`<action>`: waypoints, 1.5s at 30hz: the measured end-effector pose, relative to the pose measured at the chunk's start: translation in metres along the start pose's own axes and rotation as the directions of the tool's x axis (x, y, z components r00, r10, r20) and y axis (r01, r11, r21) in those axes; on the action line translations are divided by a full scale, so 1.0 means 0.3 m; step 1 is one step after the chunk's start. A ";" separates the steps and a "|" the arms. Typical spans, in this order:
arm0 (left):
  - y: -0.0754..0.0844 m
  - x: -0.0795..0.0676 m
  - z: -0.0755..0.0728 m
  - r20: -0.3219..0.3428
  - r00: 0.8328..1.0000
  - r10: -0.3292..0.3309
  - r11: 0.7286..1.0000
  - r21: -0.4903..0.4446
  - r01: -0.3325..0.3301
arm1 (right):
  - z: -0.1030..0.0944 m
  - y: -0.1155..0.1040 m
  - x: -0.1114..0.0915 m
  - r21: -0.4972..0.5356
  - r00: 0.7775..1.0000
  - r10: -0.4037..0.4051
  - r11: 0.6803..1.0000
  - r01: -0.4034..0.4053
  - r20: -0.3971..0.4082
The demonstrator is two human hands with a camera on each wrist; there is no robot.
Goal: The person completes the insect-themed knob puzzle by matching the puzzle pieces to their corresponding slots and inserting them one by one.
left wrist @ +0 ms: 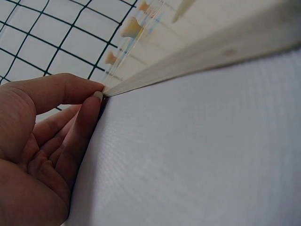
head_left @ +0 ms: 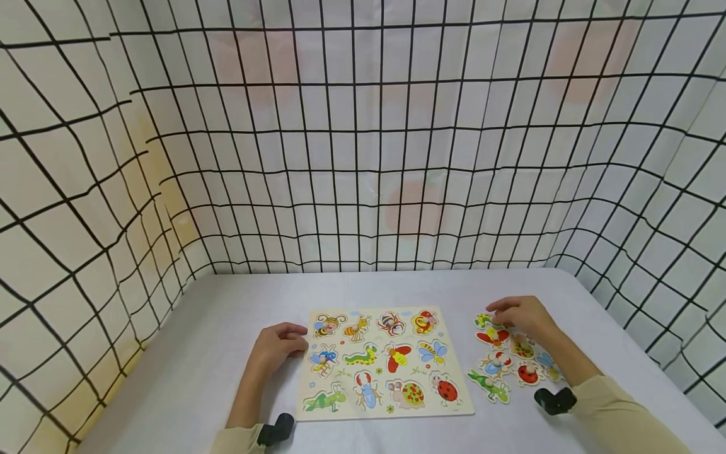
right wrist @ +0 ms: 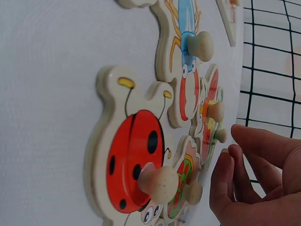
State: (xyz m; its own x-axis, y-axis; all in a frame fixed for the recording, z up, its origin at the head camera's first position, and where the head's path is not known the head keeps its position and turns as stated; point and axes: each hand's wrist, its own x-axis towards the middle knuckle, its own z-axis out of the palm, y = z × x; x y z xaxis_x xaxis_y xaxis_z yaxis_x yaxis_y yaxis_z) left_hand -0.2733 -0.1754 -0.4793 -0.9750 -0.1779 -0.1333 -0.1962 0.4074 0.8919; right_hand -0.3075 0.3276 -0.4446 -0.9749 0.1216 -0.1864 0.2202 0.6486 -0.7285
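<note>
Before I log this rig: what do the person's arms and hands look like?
Left sleeve and right sleeve: both beige. Small black rounded units at the cuffs: left unit, right unit. Left hand and right hand: bare, ungloved. No cables visible.

Right fingers [head_left: 503, 305] near apparent caterpillar piece [head_left: 483, 320]

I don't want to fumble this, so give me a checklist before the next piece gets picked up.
1. Puzzle board flat on table: ok.
2. Left hand at board's left edge: ok.
3. Right hand empty: ok.
4. Ladybug piece knob facing up: ok.
5. Loose pieces well spread: not ok, bunched closely together.
6. Every piece on the board fully seated: cannot tell.
</note>
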 end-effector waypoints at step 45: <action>-0.008 0.008 0.005 -0.010 1.000 0.000 1.000 0.026 0.000 | 0.028 0.043 0.023 -0.002 1.000 -0.008 1.000 0.008 0.017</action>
State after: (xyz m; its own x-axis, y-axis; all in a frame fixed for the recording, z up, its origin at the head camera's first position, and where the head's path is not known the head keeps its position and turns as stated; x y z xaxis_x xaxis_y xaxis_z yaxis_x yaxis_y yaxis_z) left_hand -0.2752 -0.1756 -0.4824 -0.9739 -0.1870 -0.1285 -0.1988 0.4308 0.8803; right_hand -0.3110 0.3305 -0.4609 -0.9760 0.1031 -0.1918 0.2120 0.6514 -0.7285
